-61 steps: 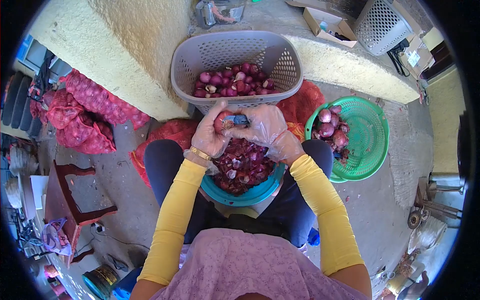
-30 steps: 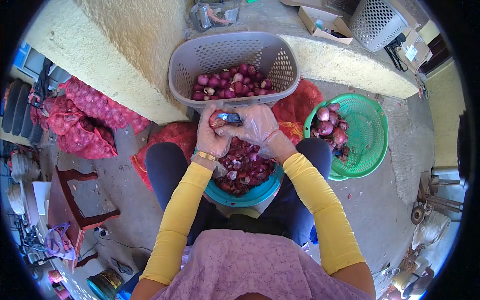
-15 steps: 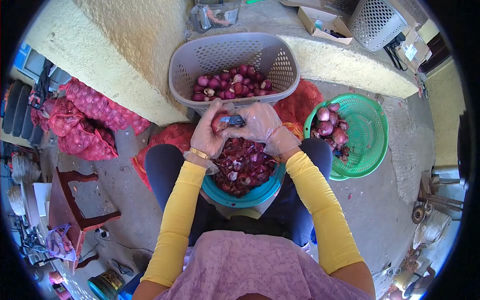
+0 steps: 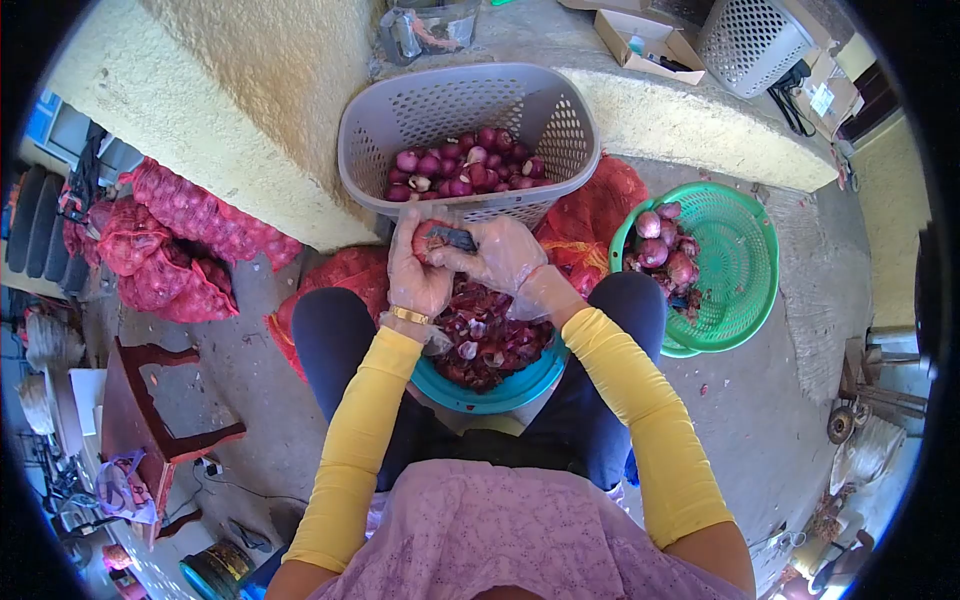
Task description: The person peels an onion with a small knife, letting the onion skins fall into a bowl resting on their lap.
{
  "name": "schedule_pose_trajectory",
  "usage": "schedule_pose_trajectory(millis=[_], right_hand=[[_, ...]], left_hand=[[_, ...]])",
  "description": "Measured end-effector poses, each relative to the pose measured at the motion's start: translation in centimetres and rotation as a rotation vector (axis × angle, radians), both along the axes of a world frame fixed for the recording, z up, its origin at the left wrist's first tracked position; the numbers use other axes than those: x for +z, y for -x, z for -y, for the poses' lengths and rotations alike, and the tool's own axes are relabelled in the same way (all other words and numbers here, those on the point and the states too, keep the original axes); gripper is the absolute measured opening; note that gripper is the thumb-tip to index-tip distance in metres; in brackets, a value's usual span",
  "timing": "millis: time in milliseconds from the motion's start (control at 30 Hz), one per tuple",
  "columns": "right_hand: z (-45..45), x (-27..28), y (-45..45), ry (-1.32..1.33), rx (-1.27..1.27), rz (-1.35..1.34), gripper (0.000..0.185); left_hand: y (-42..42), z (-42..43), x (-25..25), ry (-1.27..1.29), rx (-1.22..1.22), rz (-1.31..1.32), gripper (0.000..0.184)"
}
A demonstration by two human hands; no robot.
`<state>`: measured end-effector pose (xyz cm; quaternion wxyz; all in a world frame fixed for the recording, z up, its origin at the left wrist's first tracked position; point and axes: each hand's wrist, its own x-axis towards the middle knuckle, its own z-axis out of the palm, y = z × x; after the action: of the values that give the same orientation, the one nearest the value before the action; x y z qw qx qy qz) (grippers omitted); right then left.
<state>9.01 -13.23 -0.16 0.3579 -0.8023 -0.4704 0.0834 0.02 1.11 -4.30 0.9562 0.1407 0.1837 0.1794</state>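
My left hand [image 4: 418, 275], in a clear plastic glove, is closed round a red onion [image 4: 430, 238]. My right hand [image 4: 503, 260], gloved too, grips a small dark blade-like tool [image 4: 458, 239] against that onion. Both hands are over a blue basin [image 4: 490, 400] heaped with purple onion skins [image 4: 487, 340]. Just beyond them stands a grey perforated basket [image 4: 465, 88] with many smooth purple onions [image 4: 470, 165] in it. At the right, a green colander [image 4: 745, 270] holds several onions [image 4: 665, 245] with rougher skins along its left side.
Red net sacks of onions [image 4: 165, 245] lie at the left by a yellowish wall [image 4: 230, 110]. More red netting [image 4: 600, 205] is behind the basin. A reddish wooden piece of furniture [image 4: 150, 410] is at lower left. An open cardboard box [image 4: 650, 47] rests on the ledge.
Both hands shift and turn slightly around the onion, and my right hand's wrist has moved a little to the left. The onion and tool stay in hand.
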Motion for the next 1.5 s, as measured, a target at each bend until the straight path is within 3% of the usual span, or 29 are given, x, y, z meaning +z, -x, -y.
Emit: schedule_pose_trajectory(millis=[100, 200, 300, 400, 467, 600, 833, 900, 933, 1067, 1233, 1333, 1500], right_hand=[[0.9, 0.9, -2.3, 0.083, 0.128, 0.098, 0.066], [1.2, 1.4, -3.0, 0.239, 0.122, 0.100, 0.071], [1.0, 1.3, -2.4, 0.251, 0.108, 0.181, 0.074], [0.6, 0.8, -1.4, 0.070, 0.020, 0.171, 0.073], [0.2, 0.2, -0.9, 0.105, -0.014, 0.149, 0.074], [-0.9, -1.1, 0.7, 0.104, -0.089, 0.041, 0.075], [-0.6, -1.0, -0.7, -0.001, -0.034, -0.075, 0.075], [0.3, -0.1, -1.9, 0.005, 0.035, 0.073, 0.074], [0.5, 0.3, -2.3, 0.146, 0.060, 0.109, 0.074], [0.3, 0.6, -1.2, 0.174, 0.019, 0.218, 0.074], [-1.0, -1.5, 0.9, -0.016, -0.091, 0.036, 0.071], [-1.1, -1.3, 1.5, 0.014, -0.072, -0.082, 0.066], [-0.1, 0.1, 0.1, -0.022, -0.008, -0.194, 0.061]], left_hand=[[-0.1, 1.0, 3.7, -0.143, -0.112, 0.032, 0.029], [0.1, 0.3, 3.5, -0.063, -0.284, 0.022, 0.028], [-0.2, 1.1, 2.6, -0.093, -0.154, -0.160, 0.025], [-0.7, 0.1, -0.5, 0.105, -0.130, 0.052, 0.023], [-0.5, -0.2, -1.0, 0.067, -0.056, -0.004, 0.023], [-0.4, 0.7, 1.1, 0.013, 0.111, -0.113, 0.026], [-0.7, 0.9, 2.5, -0.161, 0.108, -0.059, 0.033], [-0.9, 0.7, 3.0, -0.106, -0.047, -0.045, 0.033], [-0.7, 0.8, 2.9, -0.104, -0.048, -0.050, 0.033], [-0.7, 0.6, 1.4, -0.086, -0.069, -0.052, 0.031], [-0.8, 1.0, 1.3, -0.138, 0.135, 0.040, 0.029], [-0.3, 1.3, 2.0, -0.124, 0.181, -0.052, 0.029], [-0.4, 0.1, 1.4, -0.103, 0.083, 0.080, 0.032]])
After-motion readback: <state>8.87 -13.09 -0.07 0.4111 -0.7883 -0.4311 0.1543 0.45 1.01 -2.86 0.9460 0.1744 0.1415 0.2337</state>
